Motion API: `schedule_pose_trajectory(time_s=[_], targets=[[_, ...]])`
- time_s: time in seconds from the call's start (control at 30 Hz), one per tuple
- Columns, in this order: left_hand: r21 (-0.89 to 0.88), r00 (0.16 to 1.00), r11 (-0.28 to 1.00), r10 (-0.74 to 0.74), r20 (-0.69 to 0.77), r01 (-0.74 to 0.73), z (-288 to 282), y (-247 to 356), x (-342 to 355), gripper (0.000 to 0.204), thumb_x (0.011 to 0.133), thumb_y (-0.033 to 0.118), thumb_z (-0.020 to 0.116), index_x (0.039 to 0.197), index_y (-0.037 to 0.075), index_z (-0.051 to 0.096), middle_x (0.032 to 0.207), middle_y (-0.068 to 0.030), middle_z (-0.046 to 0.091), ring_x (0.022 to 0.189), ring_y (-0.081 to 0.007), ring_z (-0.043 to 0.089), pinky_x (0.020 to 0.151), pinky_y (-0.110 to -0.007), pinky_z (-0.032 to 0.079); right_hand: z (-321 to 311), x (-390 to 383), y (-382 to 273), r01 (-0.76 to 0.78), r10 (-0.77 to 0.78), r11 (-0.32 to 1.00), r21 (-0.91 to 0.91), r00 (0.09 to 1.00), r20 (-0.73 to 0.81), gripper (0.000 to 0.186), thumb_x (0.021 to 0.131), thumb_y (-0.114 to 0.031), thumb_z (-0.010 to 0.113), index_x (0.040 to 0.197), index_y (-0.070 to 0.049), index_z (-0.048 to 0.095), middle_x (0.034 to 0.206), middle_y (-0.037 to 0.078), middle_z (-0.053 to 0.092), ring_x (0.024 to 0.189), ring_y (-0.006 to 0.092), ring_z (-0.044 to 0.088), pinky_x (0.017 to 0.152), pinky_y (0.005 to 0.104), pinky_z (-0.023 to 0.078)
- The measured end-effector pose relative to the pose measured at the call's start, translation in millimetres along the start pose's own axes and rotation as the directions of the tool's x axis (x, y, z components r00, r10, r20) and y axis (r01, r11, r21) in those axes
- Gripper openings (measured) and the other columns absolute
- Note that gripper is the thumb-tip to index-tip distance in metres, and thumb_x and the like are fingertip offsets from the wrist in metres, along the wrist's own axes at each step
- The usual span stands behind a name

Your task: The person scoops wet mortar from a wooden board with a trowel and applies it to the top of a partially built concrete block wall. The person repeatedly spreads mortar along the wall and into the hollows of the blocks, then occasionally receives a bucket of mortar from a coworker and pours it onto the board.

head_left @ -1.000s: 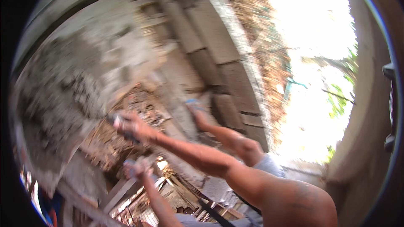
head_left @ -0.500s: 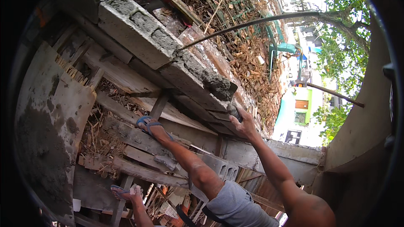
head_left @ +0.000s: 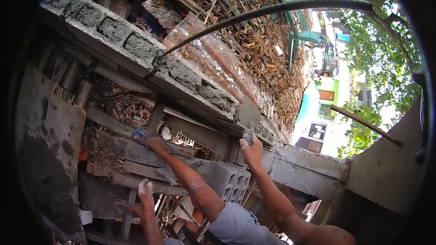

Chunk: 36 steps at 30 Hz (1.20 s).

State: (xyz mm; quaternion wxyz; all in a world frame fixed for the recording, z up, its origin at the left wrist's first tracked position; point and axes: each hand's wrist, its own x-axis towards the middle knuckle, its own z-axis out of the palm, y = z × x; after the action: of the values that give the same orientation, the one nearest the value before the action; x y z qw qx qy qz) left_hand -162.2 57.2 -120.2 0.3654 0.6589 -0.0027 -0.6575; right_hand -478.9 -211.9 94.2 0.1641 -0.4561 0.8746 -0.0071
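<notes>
My right hand [head_left: 252,150] is closed round the grip of a trowel [head_left: 249,111]. The trowel's flat grey blade stands up against the top edge of a hollow-block wall [head_left: 122,54], near the wall's right end. Rough grey mortar [head_left: 188,78] lies along the top there, between the bent bar and the blade. Low at the left, my left hand [head_left: 146,196] hangs beside my lower foot, away from the wall. Pale mortar coats its fingers, which are loosely bent and slightly apart, with nothing visible in them.
A dark bent bar [head_left: 268,10] rises from the wall top and arches right. Hollow blocks [head_left: 226,179] stand beside my knee. A mortar-smeared board [head_left: 47,154] lies at the left. My sandalled foot [head_left: 152,138] rests on wooden planks. Dry leaves [head_left: 268,61] cover the ground beyond the wall.
The right hand and trowel have shifted down and slightly left in the picture, and the blade now shows broadside. The left hand is higher, its fingers less bunched. The whole view has shifted.
</notes>
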Motion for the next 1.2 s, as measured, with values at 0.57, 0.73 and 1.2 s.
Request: schedule_pose_trajectory(time_s=[0.57, 0.73, 1.2], targets=[[0.036, 0.973, 0.99, -0.128, -0.192, 0.137, -70, 19, -70, 0.043, 0.097, 0.024, 0.058, 0.131, -0.001, 0.051, 0.113, -0.0128, 0.064, 0.095, -0.0202, 0.062, 0.077, -0.031, 0.047, 16, 22, -48, 0.522, -0.624, 0.666, -0.533, 0.782, -0.014, 0.051, 0.072, -0.008, 0.071, 0.122, -0.014, 0.062, 0.095, 0.008, 0.06, 0.088, 0.0288, 0.063, 0.07, 0.041, 0.052], [0.086, 0.986, 0.99, -0.104, -0.134, 0.116, -52, 16, -56, 0.038, 0.097, 0.019, 0.058, 0.128, -0.003, 0.052, 0.111, -0.0149, 0.064, 0.094, -0.0198, 0.063, 0.079, -0.03, 0.049, -8, 46, -104, 0.526, -0.622, 0.418, -0.741, 0.76, 0.189, 0.033, 0.074, -0.013, 0.07, 0.107, -0.015, 0.066, 0.099, 0.01, 0.062, 0.093, 0.029, 0.062, 0.073, 0.0449, 0.051], [0.175, 0.992, 0.984, 0.065, -0.112, -0.045, -87, 25, -49, 0.042, 0.096, 0.024, 0.059, 0.129, -0.002, 0.054, 0.112, -0.0134, 0.064, 0.095, -0.0211, 0.062, 0.081, -0.032, 0.048, 13, 11, -63, 0.208, -0.206, 0.978, 0.031, 0.917, 0.342, 0.051, 0.086, -0.047, 0.063, 0.122, -0.011, 0.064, 0.102, 0.02, 0.069, 0.099, 0.0368, 0.067, 0.085, 0.0433, 0.051]])
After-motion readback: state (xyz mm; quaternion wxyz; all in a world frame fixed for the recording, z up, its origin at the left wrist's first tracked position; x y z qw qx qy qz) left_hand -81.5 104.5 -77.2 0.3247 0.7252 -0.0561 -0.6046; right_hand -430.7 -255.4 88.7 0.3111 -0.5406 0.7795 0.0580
